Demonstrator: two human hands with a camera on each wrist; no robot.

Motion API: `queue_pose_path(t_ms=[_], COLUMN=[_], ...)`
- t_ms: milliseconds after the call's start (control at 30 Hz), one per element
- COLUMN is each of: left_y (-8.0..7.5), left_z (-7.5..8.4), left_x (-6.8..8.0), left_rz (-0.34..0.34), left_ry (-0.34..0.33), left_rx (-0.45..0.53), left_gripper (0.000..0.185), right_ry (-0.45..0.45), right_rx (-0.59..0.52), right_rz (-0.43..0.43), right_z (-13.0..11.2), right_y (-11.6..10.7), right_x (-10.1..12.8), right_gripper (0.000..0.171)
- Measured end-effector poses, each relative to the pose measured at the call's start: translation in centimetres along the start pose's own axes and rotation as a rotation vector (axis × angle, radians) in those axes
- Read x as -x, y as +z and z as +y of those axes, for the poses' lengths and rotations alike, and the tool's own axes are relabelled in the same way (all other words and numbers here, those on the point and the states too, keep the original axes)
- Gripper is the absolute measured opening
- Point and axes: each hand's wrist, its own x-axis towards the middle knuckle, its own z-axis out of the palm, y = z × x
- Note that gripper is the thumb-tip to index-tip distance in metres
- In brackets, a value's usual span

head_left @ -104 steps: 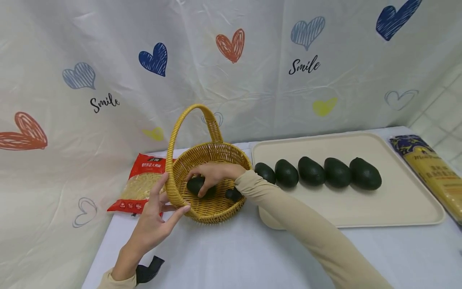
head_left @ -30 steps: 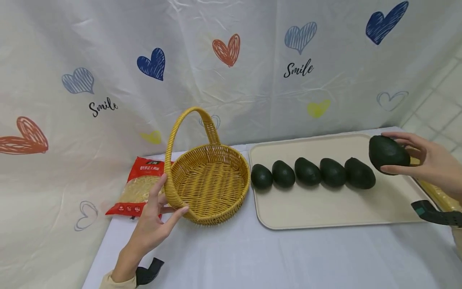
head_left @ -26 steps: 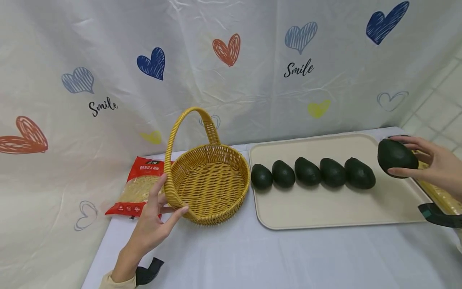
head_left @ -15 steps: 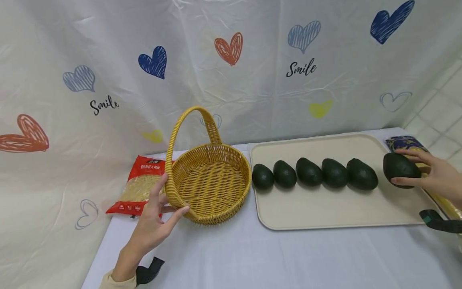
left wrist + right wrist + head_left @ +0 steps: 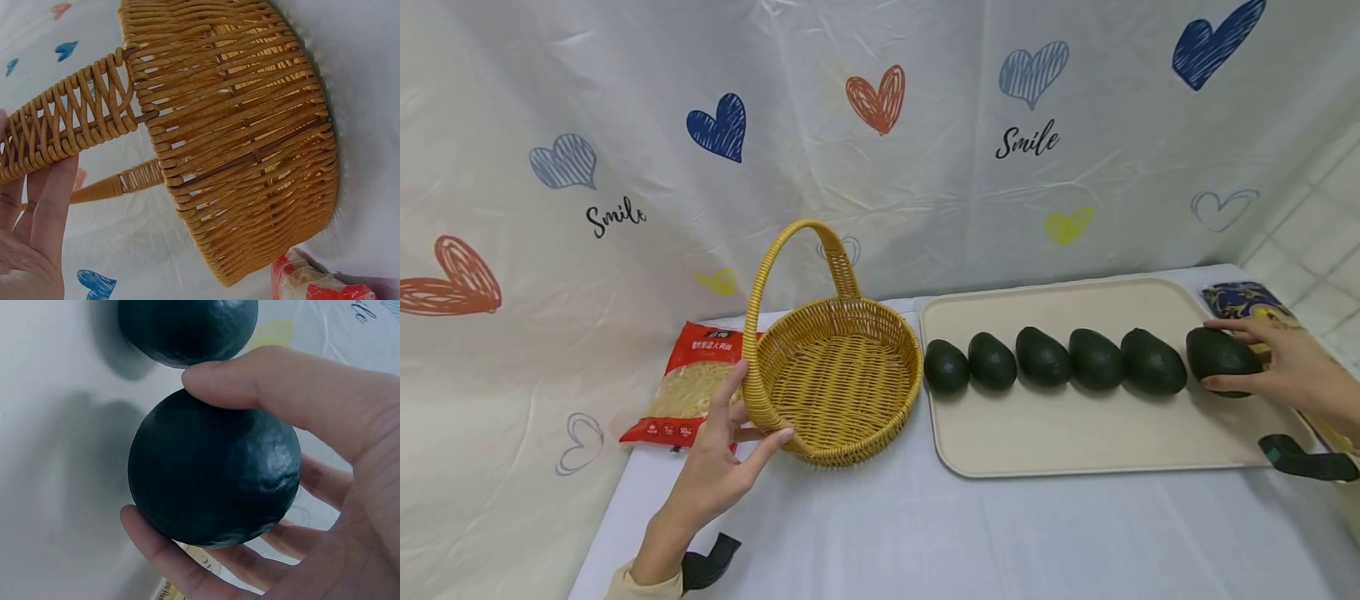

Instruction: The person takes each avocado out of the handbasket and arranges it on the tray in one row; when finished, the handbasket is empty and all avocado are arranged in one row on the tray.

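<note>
A yellow wicker basket (image 5: 842,383) with a tall arched handle stands left of the cream tray (image 5: 1075,433). My left hand (image 5: 715,458) holds it where the handle meets the rim, thumb on one side and fingers on the other. In the left wrist view the fingers (image 5: 53,206) lie against the woven handle (image 5: 69,119). Over the tray's right end, my right hand (image 5: 1292,371) grips a dark green avocado (image 5: 1221,362) between thumb and fingers. The right wrist view shows this avocado (image 5: 212,472) close up, beside another one (image 5: 187,328).
Several avocados (image 5: 1096,360) lie in a row across the tray, left of the held one. A red pasta bag (image 5: 688,387) lies behind the left hand. A yellow package (image 5: 1247,300) lies along the tray's right side. A printed curtain hangs behind.
My right hand has taken the avocado out of the basket and carried it to the tray's right end. Lately it moved slightly left, toward the row. The left hand stays on the basket.
</note>
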Motion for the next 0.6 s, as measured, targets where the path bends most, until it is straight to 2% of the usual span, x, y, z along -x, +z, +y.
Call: queue_pose_path(t_ms=[167, 267, 500, 600], left_y=[0.03, 0.04, 0.06, -0.01], left_z=[0.02, 0.05, 0.02, -0.02], left_x=[-0.12, -0.11, -0.09, -0.11], left_rz=[0.001, 0.003, -0.003, -0.001], left_ry=[0.016, 0.021, 0.014, 0.020], left_rx=[0.019, 0.026, 0.027, 0.022], left_gripper=[0.114, 0.114, 0.114, 0.116], right_ry=[-0.012, -0.027, -0.058, -0.035], right_rx=[0.007, -0.021, -0.050, -0.071], right_rz=[-0.062, -0.082, -0.057, -0.113], right_z=[0.23, 0.42, 0.44, 0.21], right_y=[-0.31, -0.16, 0.08, -0.16], right_x=[-0.26, -0.47, -0.68, -0.67], right_gripper=[0.089, 0.082, 0.064, 0.065])
